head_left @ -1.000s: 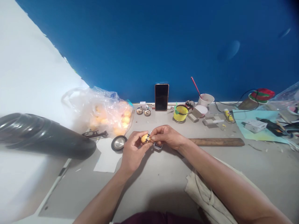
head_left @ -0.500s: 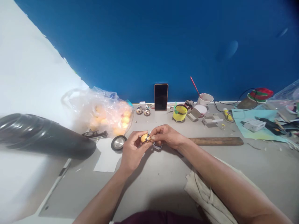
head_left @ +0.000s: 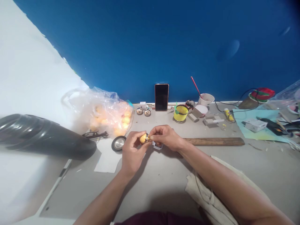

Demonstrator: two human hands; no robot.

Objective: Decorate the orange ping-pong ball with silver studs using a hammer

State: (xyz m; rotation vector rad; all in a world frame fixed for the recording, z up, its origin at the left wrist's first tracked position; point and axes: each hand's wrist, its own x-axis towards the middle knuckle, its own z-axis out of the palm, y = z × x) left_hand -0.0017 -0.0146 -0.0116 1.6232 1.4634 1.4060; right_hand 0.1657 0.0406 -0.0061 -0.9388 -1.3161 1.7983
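My left hand (head_left: 131, 150) holds a small yellow-orange ball (head_left: 143, 138) with dark specks between thumb and fingers, just above the grey table (head_left: 164, 181). My right hand (head_left: 166, 137) meets it from the right, its thumb and forefinger pinched together against the ball's right side; what they pinch is too small to name. Under my right hand lies a small white box (head_left: 157, 145). Both forearms reach in from the bottom edge.
A clear plastic bag of orange balls (head_left: 105, 114) and a round metal lid (head_left: 119, 143) sit left. A phone (head_left: 161, 97) leans on the blue wall, beside two decorated balls (head_left: 143, 111), a yellow cup (head_left: 180, 113) and white cups. A wooden stick (head_left: 214, 141) lies right; a cloth (head_left: 208, 197) near me.
Both hands and the ball have shifted slightly left and a little closer together; the ball has turned a bit in my fingers. Nothing else on the table has moved.
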